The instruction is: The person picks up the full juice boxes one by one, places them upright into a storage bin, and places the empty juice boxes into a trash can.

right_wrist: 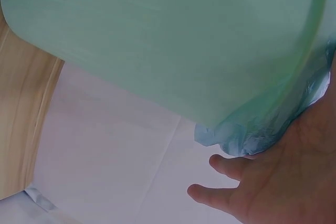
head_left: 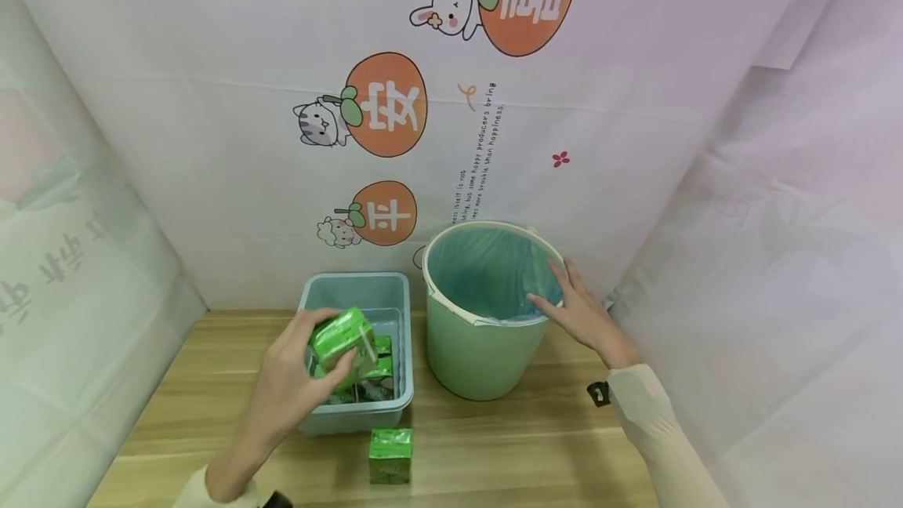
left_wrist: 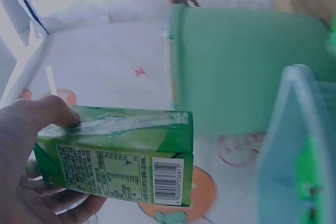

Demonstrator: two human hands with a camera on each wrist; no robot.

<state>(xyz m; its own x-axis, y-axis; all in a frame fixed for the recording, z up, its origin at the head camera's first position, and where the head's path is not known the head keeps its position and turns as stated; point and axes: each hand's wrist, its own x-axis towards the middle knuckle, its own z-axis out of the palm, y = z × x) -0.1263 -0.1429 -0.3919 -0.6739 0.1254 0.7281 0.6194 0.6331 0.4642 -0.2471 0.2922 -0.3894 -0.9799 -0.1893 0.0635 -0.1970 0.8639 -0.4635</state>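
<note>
My left hand (head_left: 292,375) grips a green drink carton (head_left: 346,339) above the blue-grey plastic basin (head_left: 404,320). In the left wrist view, the carton (left_wrist: 121,156) shows a barcode, printed text and a wrapped straw along its side, with the thumb on one face and fingers beneath. More green cartons (head_left: 383,359) lie in the basin, partly hidden by the held one. My right hand (head_left: 585,316) is at the right rim of a green trash bin (head_left: 480,359), fingers spread. A bluish plastic bag (head_left: 466,265) lines the bin; in the right wrist view, its edge (right_wrist: 247,135) hangs over the rim beside the hand.
One green carton (head_left: 390,455) stands on the wooden tabletop (head_left: 508,453) in front of the basin. The bin stands to the right of the basin. White printed cloth (head_left: 621,100) hangs behind and along both sides.
</note>
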